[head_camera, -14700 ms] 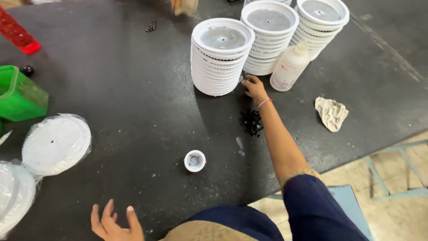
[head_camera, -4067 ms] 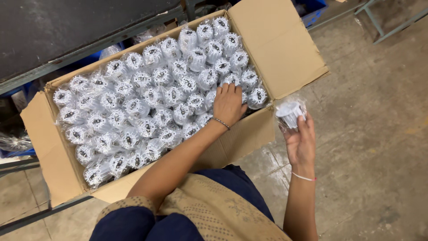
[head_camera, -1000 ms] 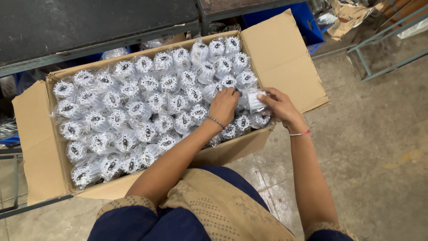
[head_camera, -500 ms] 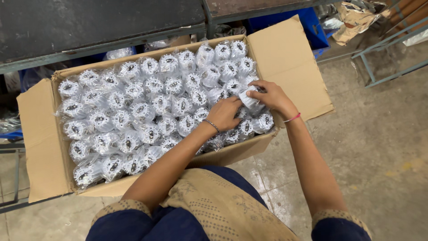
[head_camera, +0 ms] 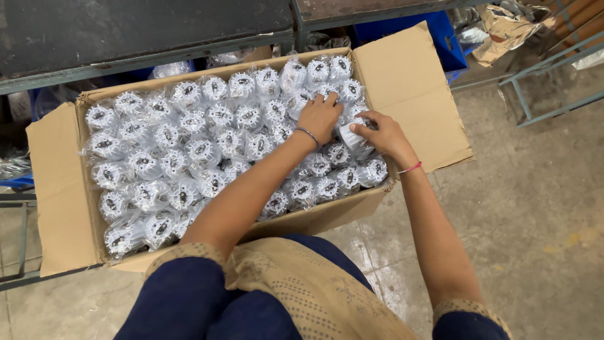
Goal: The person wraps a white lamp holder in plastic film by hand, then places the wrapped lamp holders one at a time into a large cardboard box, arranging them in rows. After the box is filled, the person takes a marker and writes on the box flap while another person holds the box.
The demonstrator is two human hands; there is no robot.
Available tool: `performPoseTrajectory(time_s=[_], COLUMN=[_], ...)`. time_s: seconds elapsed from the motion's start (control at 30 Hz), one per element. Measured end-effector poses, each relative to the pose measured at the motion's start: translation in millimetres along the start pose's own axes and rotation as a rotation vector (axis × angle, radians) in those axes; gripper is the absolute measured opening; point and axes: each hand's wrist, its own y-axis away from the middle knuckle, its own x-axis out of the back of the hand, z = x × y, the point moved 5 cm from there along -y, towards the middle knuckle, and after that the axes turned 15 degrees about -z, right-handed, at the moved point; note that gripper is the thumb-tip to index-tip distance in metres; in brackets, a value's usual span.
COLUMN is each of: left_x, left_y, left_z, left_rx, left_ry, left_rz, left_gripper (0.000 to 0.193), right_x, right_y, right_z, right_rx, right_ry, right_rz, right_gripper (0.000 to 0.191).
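An open cardboard box (head_camera: 60,189) on the floor is packed with several white round plastic parts in clear bags (head_camera: 189,151). My left hand (head_camera: 319,116) rests fingers-down on the bagged parts near the box's far right corner. Beside it, my right hand (head_camera: 384,135) pinches one bagged white part (head_camera: 350,134) at the box's right side, level with the others. A bracelet sits on each wrist.
The box's right flap (head_camera: 409,94) lies open over the concrete floor. A dark metal table edge (head_camera: 151,53) runs above the box. A blue crate (head_camera: 440,44) and crumpled brown paper (head_camera: 506,25) lie at the upper right, next to a metal frame (head_camera: 541,63).
Four seconds ago my right hand held a bagged part outside the box. It has brought it into the box's right side, and my left hand has shifted up beside it.
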Motion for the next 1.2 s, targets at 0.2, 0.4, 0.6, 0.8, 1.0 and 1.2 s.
performPoseTrajectory(time_s=[0.2, 0.4, 0.6, 0.8, 1.0, 1.2], left_x=[-12.9, -4.5, -4.4, -9.5, -8.8, -3.4], left_y=[10.4, 15.8, 18.1, 18.2, 21.3, 21.1], left_z=[2.0, 3.6, 4.6, 1.1, -1.5, -5.4], left_rx=[0.087, 0.14, 0.149, 0.151, 0.182, 0.205], left_ry=[0.094, 0.159, 0.141, 0.201, 0.233, 0.239], left_rz=[0.155, 0.173, 0.212, 0.227, 0.219, 0.225], left_gripper=[0.031, 0.035, 0.037, 0.042, 0.042, 0.047], right_x=[-13.5, -32.2, -34.8, -28.1, -31.1, -27.8], right_y=[2.8, 17.4, 31.5, 23.9, 32.2, 34.7], right_z=[8.4, 4.1, -15.1, -21.3, -44.4, -55.9], right_rx=[0.051, 0.065, 0.196, 0.184, 0.204, 0.162], right_ry=[-0.372, -0.491, -0.009, -0.017, 0.26, 0.359], right_rz=[0.097, 0.303, 0.534, 0.449, 0.457, 0.399], right_gripper=[0.047, 0.044, 0.041, 0.044, 0.047, 0.043])
